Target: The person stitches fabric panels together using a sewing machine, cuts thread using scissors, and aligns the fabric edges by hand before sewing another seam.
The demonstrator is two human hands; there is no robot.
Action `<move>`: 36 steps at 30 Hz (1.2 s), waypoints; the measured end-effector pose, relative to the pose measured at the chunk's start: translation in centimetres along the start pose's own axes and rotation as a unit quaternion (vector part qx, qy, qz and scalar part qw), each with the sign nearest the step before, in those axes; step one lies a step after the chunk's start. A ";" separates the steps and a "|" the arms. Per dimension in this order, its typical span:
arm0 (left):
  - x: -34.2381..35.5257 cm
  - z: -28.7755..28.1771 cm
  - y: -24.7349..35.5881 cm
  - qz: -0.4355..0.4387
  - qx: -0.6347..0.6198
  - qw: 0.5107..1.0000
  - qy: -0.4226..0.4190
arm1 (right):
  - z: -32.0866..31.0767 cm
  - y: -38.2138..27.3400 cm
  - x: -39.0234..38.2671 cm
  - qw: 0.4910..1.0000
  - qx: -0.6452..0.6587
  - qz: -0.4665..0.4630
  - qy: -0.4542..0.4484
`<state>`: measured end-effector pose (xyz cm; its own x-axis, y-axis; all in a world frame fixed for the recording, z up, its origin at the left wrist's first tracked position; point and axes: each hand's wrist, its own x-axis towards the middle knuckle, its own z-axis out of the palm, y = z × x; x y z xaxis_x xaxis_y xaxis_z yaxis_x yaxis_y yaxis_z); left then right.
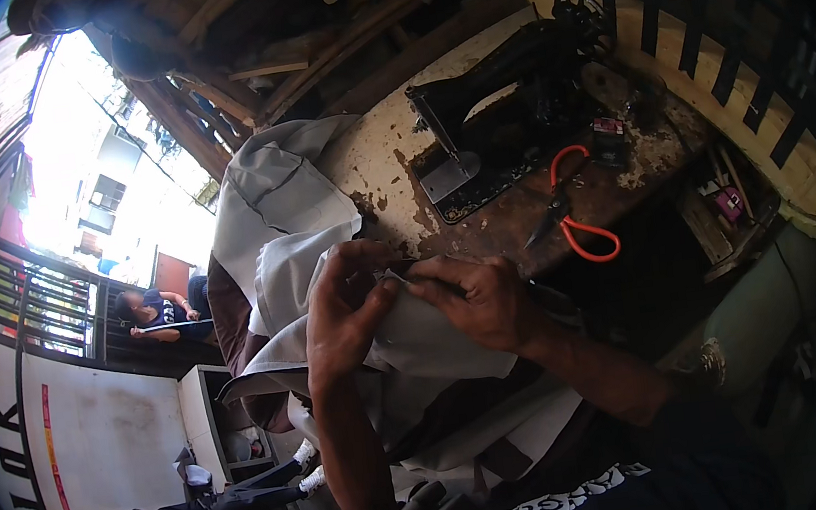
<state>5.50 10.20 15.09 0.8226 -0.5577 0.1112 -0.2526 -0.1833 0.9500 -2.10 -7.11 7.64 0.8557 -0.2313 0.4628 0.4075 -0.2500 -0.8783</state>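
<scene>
Worn surface [383, 169] carries a black sewing machine [548, 73], orange-handled scissors [558, 209] on its near side. Grey cloth [290, 193] covers the surface left of the machine, pinched in the left hand's [347, 297] and right hand's [481, 297] grip.

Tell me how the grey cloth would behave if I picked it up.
The cloth would probably be floppy, since it drapes over the table edge in loose folds. It may feel fairly heavy, being bunched in layers. It seems unlikely to roll, lying slumped and spread out.
</scene>
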 end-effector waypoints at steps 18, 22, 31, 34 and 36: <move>-0.4 2.3 0.9 -0.016 0.190 0.977 0.099 | -2.2 0.8 0.7 0.995 0.046 0.057 -0.074; -0.7 1.4 0.4 -0.004 0.142 0.973 0.183 | -5.0 2.8 -0.4 0.987 0.016 0.025 -0.158; -1.1 1.4 -2.1 0.045 0.109 0.964 0.237 | -8.8 5.5 -5.0 0.978 0.030 0.131 -0.159; -1.4 1.6 -1.6 0.035 0.130 0.960 0.246 | -8.5 5.5 -5.5 0.984 0.018 0.111 -0.139; -1.6 1.6 -1.8 0.031 0.137 0.959 0.245 | -8.5 6.0 -5.9 0.989 0.009 0.088 -0.119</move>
<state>3.88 10.15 12.73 0.9252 -0.1397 0.3529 -0.3786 -0.4047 0.8324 -7.39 -15.22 0.71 0.9639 -0.0421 0.2628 0.2487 -0.2087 -0.9458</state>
